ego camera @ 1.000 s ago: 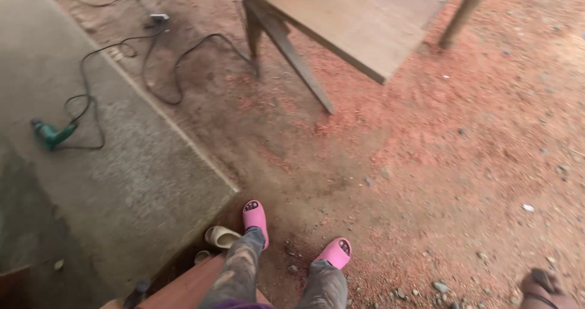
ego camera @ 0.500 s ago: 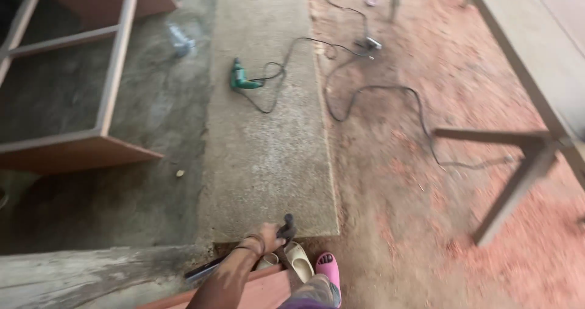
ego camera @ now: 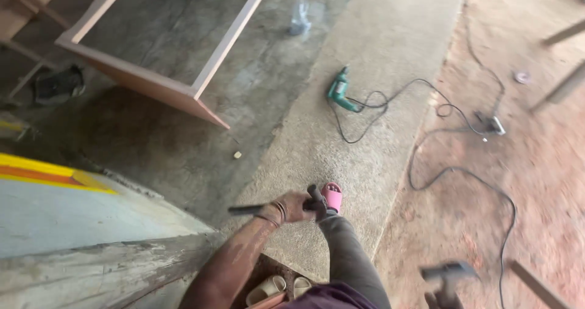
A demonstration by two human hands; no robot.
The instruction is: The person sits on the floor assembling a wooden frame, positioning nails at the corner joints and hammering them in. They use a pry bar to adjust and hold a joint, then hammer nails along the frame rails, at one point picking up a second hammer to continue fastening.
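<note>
Near the bottom centre of the view, the left hand (ego camera: pixel 295 206) has its fingers (ego camera: pixel 304 203) curled tight around the grip of a dark tool (ego camera: pixel 277 206). A slim black part of that tool sticks out to the left past the wrist, and a short dark piece rises just beside the knuckles; what kind of tool it is cannot be told through the blur. A thin band circles the wrist, and the bare forearm runs down to the lower edge.

At the lower right, the right hand (ego camera: pixel 443 297) is mostly cut off by the frame and smeared by motion; its fingers seem wrapped around the handle of a hammer-like tool (ego camera: pixel 448 272), though the grip itself is unclear.

Just beyond the left hand, a pink sandal (ego camera: pixel 332 196) rests on the rough concrete slab (ego camera: pixel 378 71), with the grey trouser leg (ego camera: pixel 350 260) bending back toward the camera. A pair of cream slippers (ego camera: pixel 274 289) lies below the forearm.

Farther out, a green electric drill (ego camera: pixel 339 91) lies on the slab, and its black cord (ego camera: pixel 451 132) loops right onto the red dirt floor (ego camera: pixel 536 181). A wooden cabinet frame (ego camera: pixel 177 83) lies at the upper left, with a clear plastic bottle (ego camera: pixel 300 17) near it. A worn plank surface with a yellow stripe (ego camera: pixel 55 175) fills the lower left.
</note>
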